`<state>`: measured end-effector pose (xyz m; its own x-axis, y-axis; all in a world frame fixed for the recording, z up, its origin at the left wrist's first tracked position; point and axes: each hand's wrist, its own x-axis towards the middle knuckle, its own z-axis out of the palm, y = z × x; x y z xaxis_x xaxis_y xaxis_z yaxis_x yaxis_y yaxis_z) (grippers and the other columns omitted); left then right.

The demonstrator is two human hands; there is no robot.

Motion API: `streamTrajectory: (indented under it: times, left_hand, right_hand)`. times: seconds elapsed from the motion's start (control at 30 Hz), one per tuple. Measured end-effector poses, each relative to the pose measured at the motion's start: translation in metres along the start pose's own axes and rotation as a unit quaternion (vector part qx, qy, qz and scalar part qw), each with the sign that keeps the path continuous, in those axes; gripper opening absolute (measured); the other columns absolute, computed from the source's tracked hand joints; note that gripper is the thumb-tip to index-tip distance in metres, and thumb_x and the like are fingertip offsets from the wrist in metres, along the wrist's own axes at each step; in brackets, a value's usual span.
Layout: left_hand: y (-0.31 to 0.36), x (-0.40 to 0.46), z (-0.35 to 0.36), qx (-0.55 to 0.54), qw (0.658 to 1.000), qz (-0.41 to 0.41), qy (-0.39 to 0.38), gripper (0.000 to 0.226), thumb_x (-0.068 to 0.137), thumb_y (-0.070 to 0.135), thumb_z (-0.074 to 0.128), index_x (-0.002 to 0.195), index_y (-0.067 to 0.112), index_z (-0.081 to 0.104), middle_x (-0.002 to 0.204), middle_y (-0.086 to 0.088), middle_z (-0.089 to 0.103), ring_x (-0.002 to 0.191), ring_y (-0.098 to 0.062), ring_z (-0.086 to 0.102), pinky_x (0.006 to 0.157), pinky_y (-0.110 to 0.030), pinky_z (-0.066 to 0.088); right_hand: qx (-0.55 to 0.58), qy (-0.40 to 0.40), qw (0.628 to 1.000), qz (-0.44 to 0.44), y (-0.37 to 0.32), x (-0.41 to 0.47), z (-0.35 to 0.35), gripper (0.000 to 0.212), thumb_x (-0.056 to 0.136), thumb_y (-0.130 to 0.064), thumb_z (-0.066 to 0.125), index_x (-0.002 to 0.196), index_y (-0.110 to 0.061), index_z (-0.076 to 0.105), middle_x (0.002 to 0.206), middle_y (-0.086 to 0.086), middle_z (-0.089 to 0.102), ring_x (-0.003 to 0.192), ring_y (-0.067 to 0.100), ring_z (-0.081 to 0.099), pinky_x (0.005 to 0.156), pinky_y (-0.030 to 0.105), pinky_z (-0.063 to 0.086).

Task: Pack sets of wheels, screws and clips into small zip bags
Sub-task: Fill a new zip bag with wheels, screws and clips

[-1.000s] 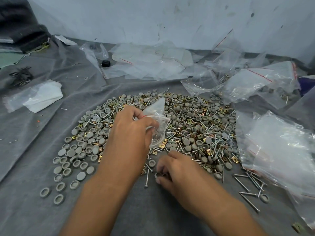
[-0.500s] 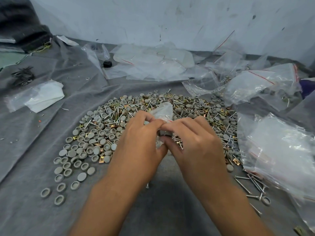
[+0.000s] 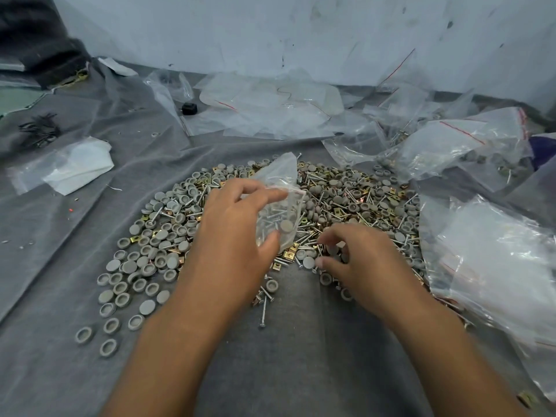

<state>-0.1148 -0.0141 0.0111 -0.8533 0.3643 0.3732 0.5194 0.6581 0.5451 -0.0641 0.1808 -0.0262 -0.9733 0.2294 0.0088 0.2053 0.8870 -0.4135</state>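
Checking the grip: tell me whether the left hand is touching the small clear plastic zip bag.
Touching. The head view shows the left hand pinching the small clear plastic zip bag between thumb and fingers.

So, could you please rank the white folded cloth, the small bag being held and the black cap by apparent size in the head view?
1. White folded cloth
2. Small bag in the left hand; closer, so unsure
3. Black cap, clearly smallest
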Motion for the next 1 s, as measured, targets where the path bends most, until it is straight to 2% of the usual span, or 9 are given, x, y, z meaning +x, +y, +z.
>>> streamTrajectory:
  times: [0.03, 0.1, 0.17, 0.3, 0.43, 0.53, 0.67, 0.83, 1.0]
  left_hand:
    - [0.000, 0.000, 0.000, 0.004, 1.000, 0.000, -0.002, 0.054, 0.085, 0.016, 0.074, 0.133, 0.037, 0.060, 0.121, 0.019, 0.045, 0.113, -0.001, 0.038, 0.101, -0.012, 0.035]
    - [0.001, -0.001, 0.000, 0.010, 1.000, -0.006, -0.006, 0.055, 0.087, 0.010, 0.070, 0.134, 0.036, 0.059, 0.120, 0.020, 0.044, 0.112, 0.002, 0.034, 0.095, 0.003, 0.022]
    - [0.001, -0.002, 0.000, 0.012, 1.000, -0.008, -0.011, 0.056, 0.087, 0.005, 0.066, 0.134, 0.034, 0.059, 0.119, 0.020, 0.044, 0.110, 0.002, 0.034, 0.090, 0.006, 0.017]
    - [0.002, -0.003, 0.000, 0.010, 0.999, -0.009, -0.030, 0.057, 0.086, 0.007, 0.061, 0.136, 0.032, 0.058, 0.117, 0.021, 0.043, 0.110, 0.001, 0.035, 0.091, 0.004, 0.021]
    - [0.000, -0.002, 0.000, 0.007, 0.999, -0.009, -0.034, 0.055, 0.085, 0.014, 0.062, 0.137, 0.031, 0.058, 0.118, 0.019, 0.046, 0.113, -0.001, 0.038, 0.092, 0.001, 0.024]
    - [0.001, -0.002, -0.001, 0.007, 0.999, -0.001, -0.031, 0.052, 0.085, 0.020, 0.063, 0.136, 0.030, 0.059, 0.117, 0.019, 0.047, 0.109, -0.001, 0.037, 0.092, -0.004, 0.026]
    - [0.003, -0.003, -0.004, -0.010, 1.000, 0.008, -0.022, 0.042, 0.084, 0.024, 0.068, 0.125, 0.032, 0.063, 0.116, 0.021, 0.054, 0.104, -0.004, 0.047, 0.091, -0.018, 0.038]
    - [0.005, -0.002, -0.006, -0.030, 0.999, 0.013, -0.020, 0.039, 0.081, 0.022, 0.077, 0.116, 0.033, 0.063, 0.114, 0.020, 0.058, 0.091, 0.004, 0.052, 0.081, -0.003, 0.035]
    - [0.005, -0.002, -0.007, -0.026, 0.999, 0.019, -0.025, 0.054, 0.080, 0.023, 0.078, 0.131, 0.029, 0.060, 0.115, 0.019, 0.056, 0.092, 0.006, 0.052, 0.083, -0.001, 0.033]
  right_hand:
    - [-0.023, -0.031, 0.999, -0.002, -0.002, 0.000, 0.005, 0.037, 0.087, -0.048, 0.075, 0.120, -0.039, 0.061, 0.113, -0.017, 0.058, 0.103, 0.007, 0.052, 0.089, 0.034, 0.050]
    - [-0.042, -0.043, 0.998, -0.010, -0.007, 0.001, 0.010, 0.046, 0.084, -0.056, 0.073, 0.125, -0.041, 0.058, 0.118, -0.015, 0.055, 0.115, 0.012, 0.048, 0.097, 0.039, 0.047]
    - [-0.070, -0.020, 0.997, -0.024, -0.010, 0.002, 0.013, 0.048, 0.085, -0.059, 0.071, 0.128, -0.041, 0.057, 0.119, -0.014, 0.055, 0.119, 0.015, 0.046, 0.099, 0.039, 0.046]
    - [-0.088, 0.006, 0.995, -0.045, -0.012, 0.003, 0.017, 0.040, 0.090, -0.054, 0.067, 0.126, -0.040, 0.058, 0.115, -0.013, 0.057, 0.116, 0.016, 0.045, 0.097, 0.039, 0.046]
    - [-0.091, 0.026, 0.993, -0.073, -0.013, 0.001, 0.018, 0.025, 0.095, -0.039, 0.062, 0.120, -0.037, 0.058, 0.112, -0.014, 0.058, 0.109, 0.015, 0.048, 0.084, 0.033, 0.044]
    - [-0.089, 0.049, 0.990, -0.093, -0.014, -0.001, 0.020, 0.016, 0.098, -0.035, 0.055, 0.114, -0.037, 0.056, 0.104, -0.014, 0.057, 0.102, 0.014, 0.050, 0.076, 0.032, 0.044]
    - [-0.113, 0.059, 0.984, -0.124, -0.013, 0.000, 0.025, 0.016, 0.098, -0.035, 0.053, 0.114, -0.037, 0.054, 0.098, -0.013, 0.049, 0.097, 0.014, 0.048, 0.068, 0.028, 0.029]
    - [-0.096, 0.062, 0.986, -0.121, -0.013, 0.007, 0.030, 0.013, 0.095, -0.033, 0.060, 0.108, -0.030, 0.063, 0.098, -0.009, 0.045, 0.097, 0.016, 0.051, 0.069, 0.027, 0.032]
    - [-0.090, 0.067, 0.987, -0.119, -0.014, 0.011, 0.032, 0.013, 0.095, -0.034, 0.061, 0.106, -0.027, 0.062, 0.097, -0.008, 0.043, 0.092, 0.016, 0.049, 0.067, 0.027, 0.031]
